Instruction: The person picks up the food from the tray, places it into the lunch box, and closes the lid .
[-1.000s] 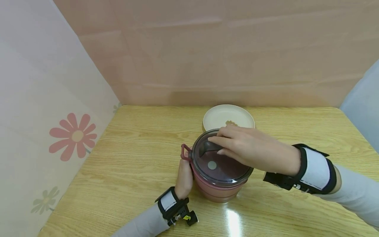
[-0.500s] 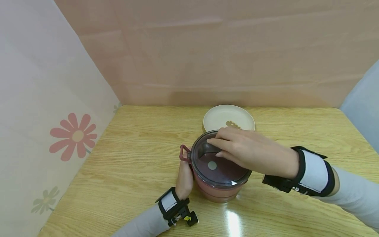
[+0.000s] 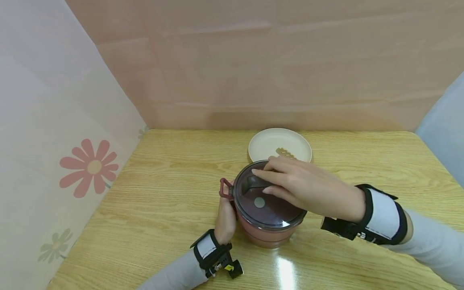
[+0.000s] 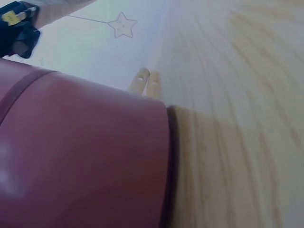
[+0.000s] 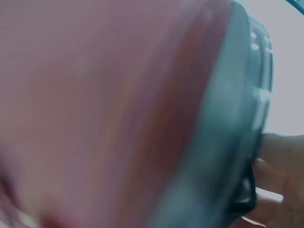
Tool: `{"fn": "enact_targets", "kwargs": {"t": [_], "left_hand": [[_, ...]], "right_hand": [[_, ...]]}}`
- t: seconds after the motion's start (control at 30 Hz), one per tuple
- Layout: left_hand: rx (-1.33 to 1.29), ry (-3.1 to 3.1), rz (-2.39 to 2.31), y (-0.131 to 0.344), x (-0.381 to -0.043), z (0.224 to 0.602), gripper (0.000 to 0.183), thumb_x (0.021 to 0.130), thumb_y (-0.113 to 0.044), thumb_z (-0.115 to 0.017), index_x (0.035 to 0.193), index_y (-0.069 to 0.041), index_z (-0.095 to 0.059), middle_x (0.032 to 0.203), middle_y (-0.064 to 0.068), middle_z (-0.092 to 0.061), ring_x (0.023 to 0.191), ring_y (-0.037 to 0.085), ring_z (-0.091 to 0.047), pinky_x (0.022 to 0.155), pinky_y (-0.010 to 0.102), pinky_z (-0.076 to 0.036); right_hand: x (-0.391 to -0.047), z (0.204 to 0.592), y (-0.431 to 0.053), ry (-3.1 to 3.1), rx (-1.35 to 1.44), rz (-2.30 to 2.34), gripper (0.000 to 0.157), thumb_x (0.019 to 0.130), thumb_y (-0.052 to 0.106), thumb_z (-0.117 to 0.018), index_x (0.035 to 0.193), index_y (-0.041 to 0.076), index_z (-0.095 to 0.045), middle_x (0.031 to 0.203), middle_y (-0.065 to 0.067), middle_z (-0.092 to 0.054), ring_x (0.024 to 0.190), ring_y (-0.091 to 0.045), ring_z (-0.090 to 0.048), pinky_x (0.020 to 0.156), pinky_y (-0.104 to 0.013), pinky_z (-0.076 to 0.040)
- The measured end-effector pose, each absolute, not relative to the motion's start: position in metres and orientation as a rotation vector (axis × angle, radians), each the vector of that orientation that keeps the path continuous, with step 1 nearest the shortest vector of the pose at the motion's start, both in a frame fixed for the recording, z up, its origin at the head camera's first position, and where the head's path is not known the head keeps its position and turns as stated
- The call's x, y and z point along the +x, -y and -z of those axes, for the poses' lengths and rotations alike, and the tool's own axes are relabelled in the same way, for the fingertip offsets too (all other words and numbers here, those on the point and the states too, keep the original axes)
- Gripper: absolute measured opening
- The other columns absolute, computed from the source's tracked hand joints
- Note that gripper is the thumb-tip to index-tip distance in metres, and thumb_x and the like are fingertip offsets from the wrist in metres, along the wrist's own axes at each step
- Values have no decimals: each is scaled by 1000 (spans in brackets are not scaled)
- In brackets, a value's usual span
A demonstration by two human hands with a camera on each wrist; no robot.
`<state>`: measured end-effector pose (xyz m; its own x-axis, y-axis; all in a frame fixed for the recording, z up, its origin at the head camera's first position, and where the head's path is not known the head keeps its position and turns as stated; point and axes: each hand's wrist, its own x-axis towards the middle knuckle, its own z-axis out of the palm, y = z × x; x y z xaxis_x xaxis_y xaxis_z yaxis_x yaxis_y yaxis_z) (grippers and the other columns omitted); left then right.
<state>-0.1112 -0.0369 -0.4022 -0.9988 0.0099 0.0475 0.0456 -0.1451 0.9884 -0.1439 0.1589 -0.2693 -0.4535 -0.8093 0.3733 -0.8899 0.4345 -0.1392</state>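
A pink pot (image 3: 264, 237) stands on the table in the head view, covered by a see-through grey lid (image 3: 270, 217) with a pale dot on it. My right hand (image 3: 299, 181) grips the lid's dark handle (image 3: 249, 183) with thumb and fingers. Against the pot's left wall, below the red side handle (image 3: 224, 189), my left hand (image 3: 226, 217) holds the pot, its fingers mostly hidden. The left wrist view is filled at left by the pot's wall (image 4: 90, 147). In the right wrist view the lid's rim (image 5: 228, 104) lies beside my right-hand fingers (image 5: 273, 175).
Behind the pot is a cream plate (image 3: 264, 145) bearing a flat brown slotted thing (image 3: 285, 153), partly hidden by my right hand. Two pale rounded ends (image 4: 140, 80) show past the pot. The wooden table (image 3: 174, 181) meets a flower-patterned wall (image 3: 54, 100) on the left.
My right hand and the lid have shifted slightly down and left in the head view, so more of the brown thing shows. My left hand has stayed in place.
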Motion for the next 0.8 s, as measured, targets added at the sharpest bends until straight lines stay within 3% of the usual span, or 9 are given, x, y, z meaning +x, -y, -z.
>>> {"fn": "enact_targets", "kwargs": {"t": [0.17,0.27,0.33,0.43,0.53,0.63,0.8], "left_hand": [[-59,1868,2316,38,-113,397,63,104,-50,-13,153,-14,-25,158,6,-28,144,25,-28,117,53,-18],[-168,1835,2117,42,-115,391,61,103,-49,-16,155,-18,-18,161,2,-19,146,25,-22,117,58,-14],[-287,1862,1918,46,-116,387,57,103,-41,-19,155,-15,-22,161,4,-17,147,25,-17,116,61,-12],[-468,1903,1576,51,-117,381,50,104,-27,-27,150,-6,-34,159,11,-23,147,29,-16,116,60,-13],[-598,1895,1263,55,-120,379,43,104,-18,-35,140,3,-46,150,20,-38,144,36,-24,118,53,-19],[-648,1881,1083,57,-122,378,40,104,-15,-38,134,7,-52,140,23,-50,139,37,-35,116,45,-28],[-673,1893,1063,59,-122,375,36,102,-9,-41,130,8,-55,135,23,-55,134,35,-44,113,41,-35]], "right_hand": [[-137,281,-173,2488,1214,-707,47,102,28,-49,144,7,-45,136,-11,-53,128,-29,-47,106,-50,-39],[-131,289,-184,2559,1044,-869,49,103,21,-46,150,9,-36,149,-13,-41,139,-32,-35,111,-52,-31],[-128,294,-190,2587,979,-934,51,103,17,-44,152,10,-32,154,-13,-35,142,-35,-29,116,-48,-25],[-125,303,-195,2580,957,-971,51,103,13,-43,152,7,-30,155,-14,-33,144,-36,-25,120,-36,-19],[-124,310,-197,2567,942,-952,50,103,13,-43,151,5,-31,155,-14,-33,145,-33,-25,120,-27,-15],[-124,314,-198,2568,919,-931,49,103,13,-44,150,5,-32,155,-13,-34,145,-31,-25,120,-28,-16],[-123,317,-199,2586,884,-936,49,103,14,-43,151,6,-33,155,-12,-33,145,-30,-25,120,-30,-17]]}}
